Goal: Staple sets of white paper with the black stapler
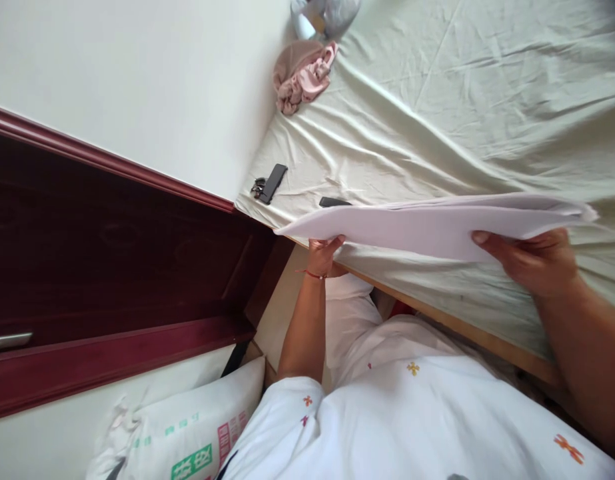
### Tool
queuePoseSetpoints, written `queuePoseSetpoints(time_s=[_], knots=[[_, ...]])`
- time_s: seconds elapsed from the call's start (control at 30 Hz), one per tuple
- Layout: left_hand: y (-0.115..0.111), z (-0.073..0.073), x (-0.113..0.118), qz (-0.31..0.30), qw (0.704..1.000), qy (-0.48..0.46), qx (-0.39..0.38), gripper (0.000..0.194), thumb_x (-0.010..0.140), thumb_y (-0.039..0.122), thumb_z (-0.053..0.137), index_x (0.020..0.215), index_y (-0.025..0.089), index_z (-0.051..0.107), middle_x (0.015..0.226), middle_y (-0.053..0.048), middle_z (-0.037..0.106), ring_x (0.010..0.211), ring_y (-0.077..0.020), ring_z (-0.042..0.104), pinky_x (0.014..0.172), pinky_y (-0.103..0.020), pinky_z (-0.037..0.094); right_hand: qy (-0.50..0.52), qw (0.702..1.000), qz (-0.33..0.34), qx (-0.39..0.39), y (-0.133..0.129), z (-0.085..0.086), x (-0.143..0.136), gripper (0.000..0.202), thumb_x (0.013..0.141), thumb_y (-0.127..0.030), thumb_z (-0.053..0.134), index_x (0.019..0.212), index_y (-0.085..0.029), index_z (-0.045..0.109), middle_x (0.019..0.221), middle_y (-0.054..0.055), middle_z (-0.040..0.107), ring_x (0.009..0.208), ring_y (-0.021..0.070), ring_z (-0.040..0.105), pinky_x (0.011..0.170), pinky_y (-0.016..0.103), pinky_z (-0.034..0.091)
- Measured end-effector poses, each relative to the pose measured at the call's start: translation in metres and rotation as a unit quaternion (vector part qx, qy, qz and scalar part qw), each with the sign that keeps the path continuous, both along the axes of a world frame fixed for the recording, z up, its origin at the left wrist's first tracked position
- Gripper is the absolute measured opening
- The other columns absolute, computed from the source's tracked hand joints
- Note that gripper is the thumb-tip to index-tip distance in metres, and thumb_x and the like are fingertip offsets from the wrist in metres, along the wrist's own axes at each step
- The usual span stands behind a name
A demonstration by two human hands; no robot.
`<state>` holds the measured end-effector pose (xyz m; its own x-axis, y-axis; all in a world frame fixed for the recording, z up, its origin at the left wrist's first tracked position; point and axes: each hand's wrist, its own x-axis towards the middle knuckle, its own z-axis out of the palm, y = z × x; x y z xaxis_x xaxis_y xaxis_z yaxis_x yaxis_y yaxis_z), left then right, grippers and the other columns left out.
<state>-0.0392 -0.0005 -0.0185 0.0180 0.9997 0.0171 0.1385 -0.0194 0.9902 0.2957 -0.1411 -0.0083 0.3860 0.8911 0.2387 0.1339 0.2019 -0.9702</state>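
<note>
A long, folded piece of pale lilac-white cloth (412, 230) is held up over the near edge of the bed. My left hand (326, 255) grips its lower edge near the left end, thumb on top and fingers hidden beneath. Near the right end, my right hand (537, 259) pinches the cloth with the thumb on top and the other fingers underneath. The cloth partly covers a dark flat object (334, 201) on the sheet.
A pale green sheet (437, 147) covers the bed. On it lie a black phone-like object (274, 183), keys (258, 187), pink cloth (304, 77) and a plastic bag (332, 17). A dark red door (112, 233) and a printed white sack (187, 427) are at left.
</note>
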Motion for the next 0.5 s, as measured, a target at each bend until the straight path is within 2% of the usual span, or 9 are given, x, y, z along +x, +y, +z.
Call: queuePoseSetpoints(time_s=[0.1,0.2,0.27,0.37,0.43,0.5], knots=[[-0.006,0.003,-0.004,-0.056,0.997,0.052,-0.003,0.034,0.063,0.044,0.087,0.085,0.022,0.073,0.089,-0.005,0.077,0.098,-0.0248,0.071,0.095,-0.044,0.056,-0.021,0.997,0.044,-0.06,-0.001,-0.005,0.004,0.027,0.069,-0.039,0.085,0.094,-0.027,0.08,0.095,0.0,0.078,0.085,0.0193,0.071,0.086,0.037,0.059],[-0.011,0.011,-0.006,-0.065,0.995,0.079,-0.011,0.035,0.062,0.042,0.088,0.087,0.021,0.075,0.092,-0.007,0.078,0.095,-0.0262,0.071,0.094,-0.047,0.056,-0.05,0.992,0.035,-0.11,0.0,-0.007,0.005,0.032,0.069,-0.043,0.085,0.093,-0.024,0.078,0.091,0.001,0.077,0.083,0.0204,0.071,0.085,0.04,0.059],[-0.011,0.02,-0.007,-0.083,0.992,0.091,-0.003,0.035,0.063,0.045,0.087,0.087,0.022,0.075,0.09,-0.006,0.077,0.091,-0.0262,0.071,0.092,-0.048,0.057,-0.071,0.992,0.05,-0.088,0.001,-0.002,0.006,0.027,0.072,-0.043,0.083,0.091,-0.023,0.078,0.087,0.001,0.076,0.078,0.02,0.07,0.08,0.038,0.059],[-0.006,0.028,-0.009,-0.176,0.975,0.137,0.024,0.036,0.068,0.047,0.082,0.096,0.027,0.076,0.103,-0.004,0.077,0.101,-0.0263,0.07,0.098,-0.048,0.054,-0.116,0.982,0.148,-0.017,0.003,0.009,0.01,0.024,0.08,-0.041,0.077,0.1,-0.027,0.08,0.099,0.002,0.078,0.088,0.0225,0.072,0.083,0.036,0.058],[-0.003,0.027,-0.008,-0.224,0.96,0.166,0.024,0.036,0.066,0.045,0.083,0.097,0.027,0.077,0.106,-0.005,0.077,0.106,-0.0268,0.069,0.104,-0.047,0.051,-0.111,0.973,0.202,0.002,0.005,0.016,0.012,0.029,0.085,-0.047,0.07,0.106,-0.03,0.08,0.109,0.003,0.077,0.101,0.0252,0.072,0.089,0.035,0.056],[-0.003,0.021,-0.006,-0.21,0.961,0.178,-0.002,0.032,0.064,0.044,0.084,0.088,0.024,0.076,0.097,-0.006,0.078,0.102,-0.0279,0.069,0.101,-0.047,0.052,-0.075,0.974,0.214,-0.025,0.006,0.018,0.013,0.035,0.084,-0.058,0.066,0.103,-0.032,0.081,0.109,0.003,0.078,0.103,0.027,0.072,0.088,0.035,0.057]])
